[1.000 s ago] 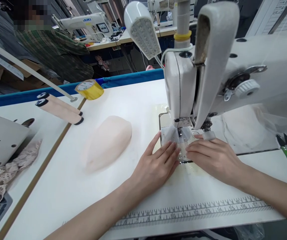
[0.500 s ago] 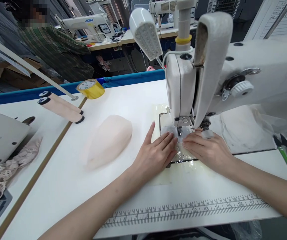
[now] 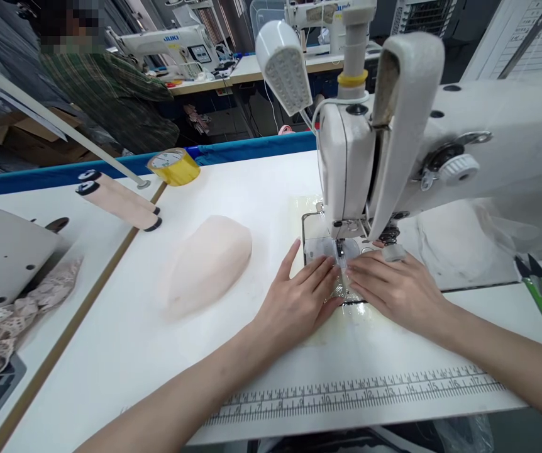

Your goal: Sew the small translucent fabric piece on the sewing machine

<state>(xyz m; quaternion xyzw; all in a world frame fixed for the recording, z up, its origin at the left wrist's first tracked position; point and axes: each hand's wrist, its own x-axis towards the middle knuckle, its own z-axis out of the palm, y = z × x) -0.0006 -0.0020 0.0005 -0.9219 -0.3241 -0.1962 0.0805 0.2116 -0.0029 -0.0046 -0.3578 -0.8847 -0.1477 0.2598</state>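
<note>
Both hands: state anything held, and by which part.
The left hand rests palm-down, gripping nothing visible; whether the right hand pinches anything cannot be told.

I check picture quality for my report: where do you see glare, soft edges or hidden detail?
Head view: small glints on the shiny plate between left hand and right hand; head view, the pale pad fades into the white table at lower left; head view, background: a person's head is pixelated.

Yellow tape roll [image 3: 183,170]: lies near the blue cloth border [image 3: 256,148].
Two pinkish rolls [image 3: 119,206]: side by side, ends are black.
Green snips [image 3: 536,296]: at far right, blades apart.
Co-worker [image 3: 110,100]: wears plaid shirt, near a white sewing machine [image 3: 170,47].
</note>
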